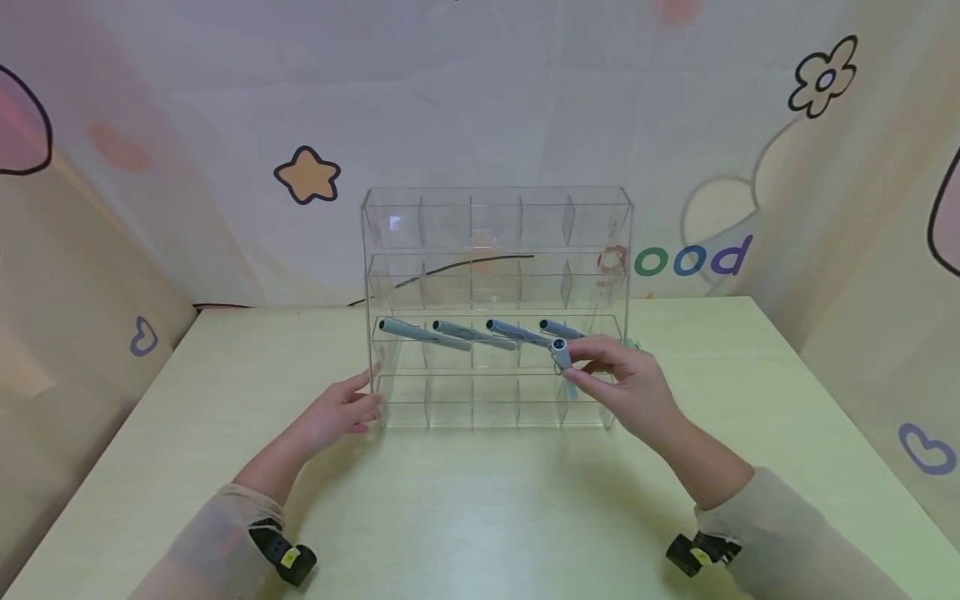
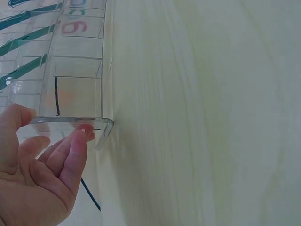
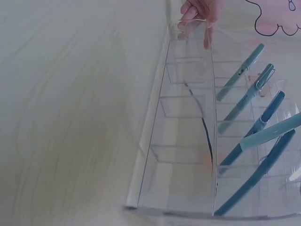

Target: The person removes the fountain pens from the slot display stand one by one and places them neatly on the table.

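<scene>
A clear plastic rack [image 1: 495, 427] with rows of small compartments stands upright on the table. Several blue-green pens [image 1: 423, 335] lie in its third row from the top, cap ends sticking out toward me and tilted up. Thumb and fingertips of my right hand [image 1: 633, 383] pinch another pen [image 1: 561, 357] in front of the rack's right end, just below that row. In the right wrist view, the pinched pen [image 3: 273, 133] crosses over the others. At the rack's lower left side, my left hand [image 1: 337, 412] holds the side wall, thumb at its front edge, fingers against the outer face.
The pale table [image 1: 465, 517] spreads around the rack. Behind it hangs a light cloth backdrop [image 1: 525, 108] with printed shapes and letters. Black wrist cameras [image 1: 283, 552] sit on both sleeves.
</scene>
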`<state>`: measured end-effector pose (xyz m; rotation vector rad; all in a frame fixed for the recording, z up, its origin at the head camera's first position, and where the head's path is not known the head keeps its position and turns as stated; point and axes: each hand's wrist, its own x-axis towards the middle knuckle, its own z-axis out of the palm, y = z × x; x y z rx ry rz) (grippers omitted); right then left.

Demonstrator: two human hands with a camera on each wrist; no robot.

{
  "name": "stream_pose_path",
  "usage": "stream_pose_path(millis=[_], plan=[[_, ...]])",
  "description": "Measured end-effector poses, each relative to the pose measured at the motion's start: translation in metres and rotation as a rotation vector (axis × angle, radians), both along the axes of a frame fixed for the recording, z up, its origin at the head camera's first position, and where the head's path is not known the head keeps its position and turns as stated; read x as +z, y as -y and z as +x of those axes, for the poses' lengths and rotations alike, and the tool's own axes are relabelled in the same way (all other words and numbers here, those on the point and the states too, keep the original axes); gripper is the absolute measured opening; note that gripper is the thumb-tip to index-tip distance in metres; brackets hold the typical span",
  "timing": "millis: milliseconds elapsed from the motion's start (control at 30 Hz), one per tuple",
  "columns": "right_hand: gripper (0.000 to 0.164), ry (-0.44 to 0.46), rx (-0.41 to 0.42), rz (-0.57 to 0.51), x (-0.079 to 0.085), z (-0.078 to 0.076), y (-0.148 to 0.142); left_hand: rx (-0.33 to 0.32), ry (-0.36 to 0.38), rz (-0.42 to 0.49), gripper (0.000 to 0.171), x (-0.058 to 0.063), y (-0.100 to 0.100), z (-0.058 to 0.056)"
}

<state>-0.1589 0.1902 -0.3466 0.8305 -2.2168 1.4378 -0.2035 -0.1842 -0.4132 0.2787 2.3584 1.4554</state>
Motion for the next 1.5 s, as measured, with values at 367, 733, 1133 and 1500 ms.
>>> stream_pose_path(millis=[367, 733, 1133, 1500], plan=[[0.026, -0.002, -0.088, 0.047, -0.001, 0.005, -0.023, 0.002, 0.001, -0.006, 0.062, 0.002, -0.001, -0.001], [0.025, 0.037, -0.216, 0.059, 0.000, 0.011, -0.048, 0.007, 0.003, 0.007, 0.060, 0.003, -0.002, 0.004], [0.023, 0.078, -0.333, 0.095, -0.006, 0.005, -0.078, 0.005, 0.004, -0.001, 0.062, 0.001, -0.001, 0.003], [0.027, 0.159, -0.386, 0.125, -0.014, -0.004, -0.102, 0.016, 0.014, -0.007, 0.063, 0.002, -0.001, 0.002]])
